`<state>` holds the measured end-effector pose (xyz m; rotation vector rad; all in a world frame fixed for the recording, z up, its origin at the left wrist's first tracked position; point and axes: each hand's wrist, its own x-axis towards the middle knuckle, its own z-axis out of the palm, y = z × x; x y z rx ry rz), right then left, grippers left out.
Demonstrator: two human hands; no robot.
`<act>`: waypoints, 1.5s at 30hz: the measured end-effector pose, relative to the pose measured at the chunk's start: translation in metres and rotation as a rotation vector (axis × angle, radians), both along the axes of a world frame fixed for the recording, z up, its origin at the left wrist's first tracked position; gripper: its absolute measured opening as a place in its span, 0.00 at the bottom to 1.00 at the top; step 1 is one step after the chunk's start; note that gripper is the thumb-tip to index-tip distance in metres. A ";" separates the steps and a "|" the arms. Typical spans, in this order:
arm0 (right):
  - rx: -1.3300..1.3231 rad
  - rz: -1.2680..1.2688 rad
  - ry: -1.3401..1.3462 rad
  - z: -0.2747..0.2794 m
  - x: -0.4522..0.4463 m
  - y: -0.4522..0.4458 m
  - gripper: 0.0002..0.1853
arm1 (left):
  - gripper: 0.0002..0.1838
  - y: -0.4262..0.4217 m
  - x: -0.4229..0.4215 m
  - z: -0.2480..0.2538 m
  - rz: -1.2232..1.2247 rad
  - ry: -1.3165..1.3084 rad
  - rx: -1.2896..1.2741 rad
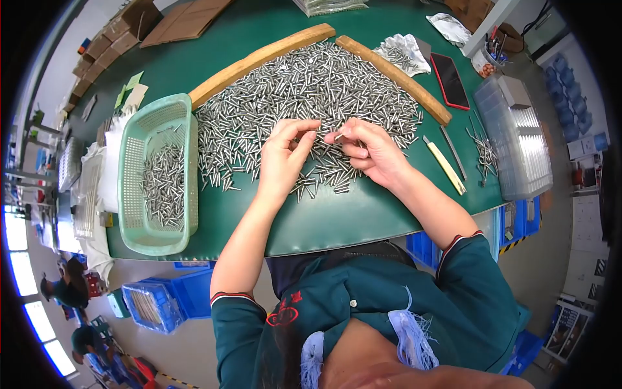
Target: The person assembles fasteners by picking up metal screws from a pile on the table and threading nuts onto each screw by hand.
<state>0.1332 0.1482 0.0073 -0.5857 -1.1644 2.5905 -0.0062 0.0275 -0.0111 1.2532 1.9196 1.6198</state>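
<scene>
A wide pile of small silvery metal pins (278, 91) covers the middle of the green table. Over its near part, my left hand (282, 155) has thumb and index fingertip brought together in a pinch; whatever is between them is too small to make out. Just to the right, my right hand (376, 152) pinches one small metal pin (339, 136) between thumb and fingers, its other fingers curled. The two hands face each other, a short gap apart. Left of the pile stands a pale green plastic basket (127, 194) with many similar pins in it.
Two wooden bars (259, 60) (395, 76) fence the pile's far side. To the right lie a yellow-handled cutter knife (446, 168), a red-edged phone (449, 81) and clear plastic boxes (515, 136). A white bag (408, 48) holding pins sits behind. Blue bins (159, 301) stand below the table.
</scene>
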 end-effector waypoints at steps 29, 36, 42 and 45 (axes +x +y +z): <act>0.437 0.021 -0.089 0.000 -0.004 -0.008 0.06 | 0.20 -0.001 0.011 0.008 -0.170 -0.316 0.108; 0.447 0.032 -0.104 0.003 -0.004 -0.008 0.07 | 0.22 -0.002 0.012 0.010 -0.149 -0.200 0.055; 0.303 0.079 -0.203 0.001 -0.002 0.001 0.10 | 0.23 -0.003 0.014 0.012 -0.142 -0.181 0.057; 0.566 -0.087 -0.242 0.013 -0.003 0.018 0.10 | 0.23 -0.001 0.009 0.005 -0.116 -0.291 0.093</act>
